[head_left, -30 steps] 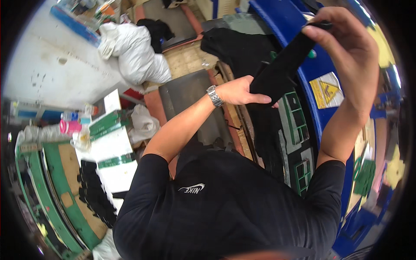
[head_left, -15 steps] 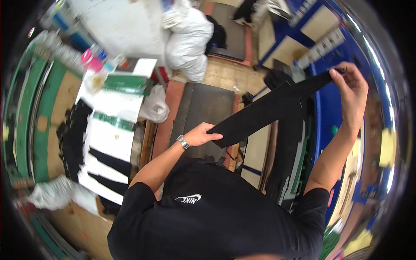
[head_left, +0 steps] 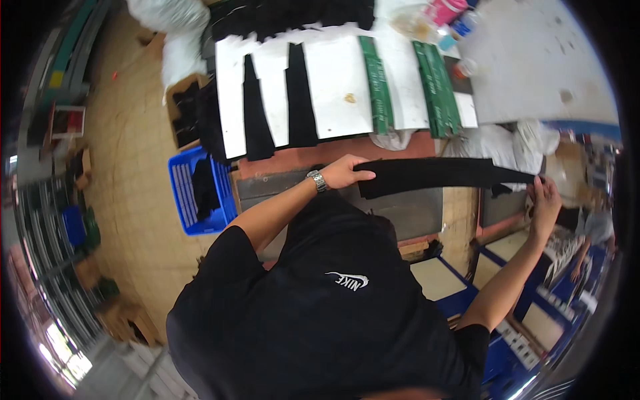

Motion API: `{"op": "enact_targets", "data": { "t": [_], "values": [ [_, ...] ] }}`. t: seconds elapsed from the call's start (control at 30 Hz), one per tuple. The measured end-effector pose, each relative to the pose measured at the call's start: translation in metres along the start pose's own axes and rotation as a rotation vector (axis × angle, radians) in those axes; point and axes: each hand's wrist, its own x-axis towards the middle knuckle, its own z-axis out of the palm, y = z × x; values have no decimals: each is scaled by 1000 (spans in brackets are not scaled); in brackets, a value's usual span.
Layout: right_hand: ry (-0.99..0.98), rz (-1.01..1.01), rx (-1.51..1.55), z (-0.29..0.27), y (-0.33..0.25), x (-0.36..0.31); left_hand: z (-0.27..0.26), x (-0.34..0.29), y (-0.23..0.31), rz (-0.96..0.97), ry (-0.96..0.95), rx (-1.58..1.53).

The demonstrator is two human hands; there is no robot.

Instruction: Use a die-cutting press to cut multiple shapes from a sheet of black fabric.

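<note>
A long black fabric piece [head_left: 427,177] is stretched almost level between my two hands. My left hand [head_left: 342,173] pinches its wider end, thumb on top, with a metal watch on the wrist. At the narrow, tapering end, my right hand [head_left: 545,199] grips the tip between thumb and fingers. Beyond the fabric stands a white table [head_left: 337,80]. Two similar black pieces, a narrower one [head_left: 255,113] and a wider one [head_left: 301,100], lie flat there side by side.
Green strips [head_left: 437,90] and a heap of black fabric [head_left: 293,19] rest on the table. A blue basket [head_left: 193,227] with black fabric stands on the floor at left. White sacks [head_left: 490,148] lie right of the table, and another person [head_left: 570,240] is at the far right.
My body has turned left, so the white table is now in front of me. Both hands still hold the fabric, which has swung from a slant to nearly level.
</note>
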Motion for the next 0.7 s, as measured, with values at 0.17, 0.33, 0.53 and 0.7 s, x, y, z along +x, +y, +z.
{"op": "enact_targets", "data": {
  "t": [0.17, 0.33, 0.53, 0.7],
  "values": [
    [-412, -178, -10, 191, -79, 97, -49, -46, -42, -50, 436, -111],
    [-727, -211, 117, 344, -107, 151, -48, -73, -64, -169, 726, -409],
    [-1032, -233, 101, 507, -88, 173, -16, -84, -76, -232, 1174, -557],
    [-1145, -229, -15, 608, -80, 159, 13, -67, -98, -170, 1407, -805]
  ]
}}
